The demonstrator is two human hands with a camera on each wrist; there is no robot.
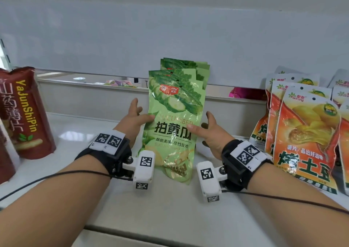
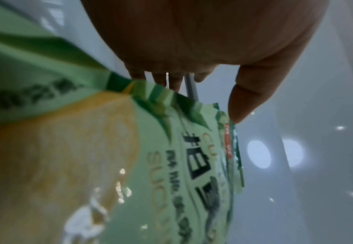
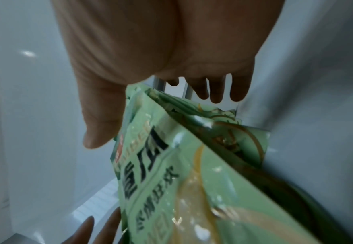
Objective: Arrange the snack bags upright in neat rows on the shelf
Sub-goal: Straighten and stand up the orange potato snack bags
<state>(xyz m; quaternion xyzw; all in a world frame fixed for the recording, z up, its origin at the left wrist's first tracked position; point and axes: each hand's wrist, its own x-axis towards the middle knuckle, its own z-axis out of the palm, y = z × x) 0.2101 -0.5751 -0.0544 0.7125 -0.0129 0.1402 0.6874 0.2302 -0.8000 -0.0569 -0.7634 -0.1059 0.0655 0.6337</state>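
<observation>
Both our left hand (image 1: pixel 135 117) and right hand (image 1: pixel 209 131) clasp the glossy green cucumber snack bags (image 1: pixel 175 114) with spread fingers, squaring the upright row; next, release gently.

The green snack bags (image 1: pixel 174 118) are thin shiny plastic with crinkles, the orange bags (image 1: pixel 302 133) and the dark red bag (image 1: pixel 28 112) are shiny plastic too, the white shelf (image 1: pixel 170 209) looks smooth and glossy, and the black wrist straps (image 1: pixel 120 152) look like soft cloth.
</observation>
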